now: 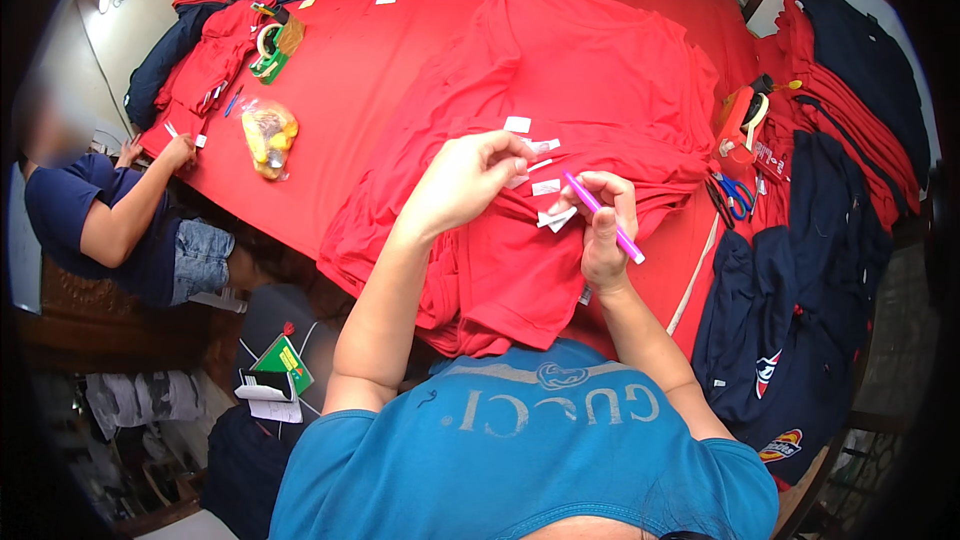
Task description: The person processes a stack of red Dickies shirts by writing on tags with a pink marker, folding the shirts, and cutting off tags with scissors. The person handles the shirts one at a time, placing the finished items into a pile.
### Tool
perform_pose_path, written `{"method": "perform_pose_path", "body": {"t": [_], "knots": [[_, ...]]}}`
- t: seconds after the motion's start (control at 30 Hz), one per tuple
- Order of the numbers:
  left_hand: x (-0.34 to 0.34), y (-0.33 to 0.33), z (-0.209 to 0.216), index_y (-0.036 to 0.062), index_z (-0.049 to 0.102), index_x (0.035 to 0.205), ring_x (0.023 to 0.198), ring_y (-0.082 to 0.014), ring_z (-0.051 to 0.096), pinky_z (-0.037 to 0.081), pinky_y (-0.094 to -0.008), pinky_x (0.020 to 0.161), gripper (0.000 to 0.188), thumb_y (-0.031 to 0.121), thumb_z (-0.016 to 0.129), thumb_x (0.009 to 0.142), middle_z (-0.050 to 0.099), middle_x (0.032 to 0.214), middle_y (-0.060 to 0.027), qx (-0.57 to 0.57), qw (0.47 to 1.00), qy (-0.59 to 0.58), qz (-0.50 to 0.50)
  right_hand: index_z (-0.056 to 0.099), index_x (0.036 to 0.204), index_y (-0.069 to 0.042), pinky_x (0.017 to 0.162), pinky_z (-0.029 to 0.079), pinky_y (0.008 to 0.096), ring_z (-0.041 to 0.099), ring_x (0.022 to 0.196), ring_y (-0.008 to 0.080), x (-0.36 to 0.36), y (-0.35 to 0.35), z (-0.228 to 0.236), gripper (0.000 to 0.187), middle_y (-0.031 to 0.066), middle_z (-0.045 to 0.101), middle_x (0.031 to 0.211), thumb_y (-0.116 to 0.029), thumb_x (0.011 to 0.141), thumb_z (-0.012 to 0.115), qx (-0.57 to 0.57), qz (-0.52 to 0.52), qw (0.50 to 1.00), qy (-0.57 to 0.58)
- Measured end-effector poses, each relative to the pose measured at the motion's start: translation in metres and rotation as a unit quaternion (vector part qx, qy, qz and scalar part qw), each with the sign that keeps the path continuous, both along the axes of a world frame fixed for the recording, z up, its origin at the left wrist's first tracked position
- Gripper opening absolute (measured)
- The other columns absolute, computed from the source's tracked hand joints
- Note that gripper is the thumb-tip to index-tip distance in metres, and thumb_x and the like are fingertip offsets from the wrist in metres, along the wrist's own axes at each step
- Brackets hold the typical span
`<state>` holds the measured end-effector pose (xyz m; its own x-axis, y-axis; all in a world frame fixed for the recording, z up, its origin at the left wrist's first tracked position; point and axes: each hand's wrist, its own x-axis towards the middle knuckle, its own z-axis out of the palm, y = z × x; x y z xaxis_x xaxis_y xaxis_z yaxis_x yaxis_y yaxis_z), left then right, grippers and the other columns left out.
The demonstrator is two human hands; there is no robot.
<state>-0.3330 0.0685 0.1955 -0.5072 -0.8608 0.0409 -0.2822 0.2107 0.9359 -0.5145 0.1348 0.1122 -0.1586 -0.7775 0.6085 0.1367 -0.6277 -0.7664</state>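
Observation:
A pile of red shirts [590, 70] lies spread on the table in front of me, with several small white labels [546, 187] showing along its folded edges. My left hand [465, 182] rests over these edges, fingers curled and thumb and fingertips closed at a white label [516, 181]. To its right, my right hand [608, 240] grips a pink pen [603, 216] that slants across the fingers. Other labels stick out between the two hands.
A red-covered table [365, 70] holds a clear bag with yellow things [268, 140], a green tape dispenser [270, 62], a red tape dispenser [738, 125] and blue-handled scissors [738, 197]. Navy garments [770, 290] are piled at right. Another person [120, 210] works at the left edge.

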Motion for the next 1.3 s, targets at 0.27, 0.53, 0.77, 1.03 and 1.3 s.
{"method": "perform_pose_path", "body": {"t": [0.27,0.53,0.77,1.03,1.3], "knots": [[0.001,0.024,0.012,-0.0019,0.063,0.101,0.077,-0.0225,0.068,0.052,-0.0337,0.074,0.024,0.017,0.066,0.087,0.067,0.076,-0.0115,0.106,0.981,-0.144,-0.077,0.05,0.113,0.004,0.056,0.046,0.0254,0.055,0.064,0.0114,-0.013,0.009,-0.005,0.048,0.0096,0.058,0.085,-0.042,0.101,0.041,0.038,-0.008,0.999,-0.031],[-0.022,0.026,-0.024,0.0045,0.057,0.111,0.101,-0.0336,0.058,0.049,-0.0415,0.085,0.048,0.016,0.079,0.069,0.052,0.112,-0.0147,-0.148,0.982,-0.121,0.004,0.059,0.094,0.004,0.049,0.041,0.0248,0.051,0.053,0.0103,-0.017,0.024,0.01,0.031,0.0069,0.056,0.071,-0.024,0.098,0.046,0.069,-0.026,0.997,0.004],[-0.031,0.04,-0.051,0.0089,0.062,0.103,0.095,-0.0287,0.054,0.045,-0.0385,0.08,0.042,0.019,0.081,0.067,0.054,0.1,-0.0105,-0.414,0.884,-0.217,-0.033,0.061,0.091,0.004,0.047,0.039,0.0257,0.05,0.05,0.0106,-0.028,0.063,0.02,0.041,0.0081,0.057,0.07,-0.033,0.098,0.046,0.046,-0.037,0.998,0.032],[-0.036,0.031,-0.048,-0.0026,0.066,0.102,0.072,-0.012,0.061,0.048,-0.0293,0.068,0.023,0.017,0.061,0.091,0.067,0.08,-0.0086,-0.009,0.996,-0.06,0.062,0.064,0.084,0.003,0.052,0.045,0.0294,0.057,0.056,0.0177,-0.024,0.038,0.003,0.005,0.0097,0.059,0.069,0.004,0.084,0.059,0.074,-0.164,0.973,0.142],[-0.033,0.024,-0.053,-0.0035,0.066,0.099,0.075,-0.0069,0.052,0.044,-0.025,0.068,0.026,0.021,0.059,0.094,0.059,0.081,0.0003,0.089,0.996,-0.004,0.027,0.065,0.084,0.0,0.056,0.048,0.0288,0.062,0.062,0.0158,-0.012,0.015,0.0,0.004,0.0087,0.065,0.072,0.0,0.086,0.062,0.067,-0.176,0.967,0.169]]}}
